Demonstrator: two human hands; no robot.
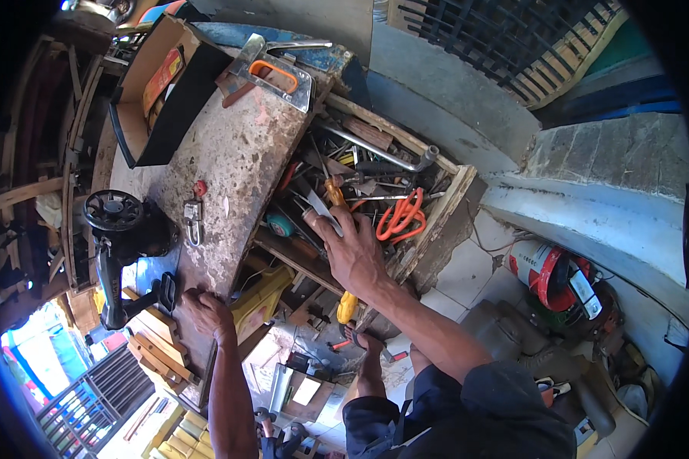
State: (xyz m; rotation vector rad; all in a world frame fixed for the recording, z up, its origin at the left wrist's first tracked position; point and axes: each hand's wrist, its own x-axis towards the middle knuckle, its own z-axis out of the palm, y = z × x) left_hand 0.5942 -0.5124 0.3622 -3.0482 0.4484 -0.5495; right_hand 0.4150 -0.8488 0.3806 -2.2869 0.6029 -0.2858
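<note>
My right hand (352,249) reaches into an open wooden drawer (457,191) crowded with tools. Its fingers are closed on a flat grey metal blade (323,208), partly covered by the hand. Close to the fingertips lies a screwdriver with an amber handle (334,190). A coiled orange cable (403,217) is to the right of the hand, and a teal round-ended tool (280,223) to its left. On the worn workbench (241,164), near its front edge, rests my left hand (208,314) with curled fingers; whatever they may hold is hidden. A padlock (194,222) lies farther up the bench.
A hacksaw (277,75) and an open black cardboard box (161,92) occupy the bench's far end. At left stands a black hand-cranked machine (115,229). A yellow-handled tool (347,307) is below the drawer. A red and white bucket (540,271) sits at right.
</note>
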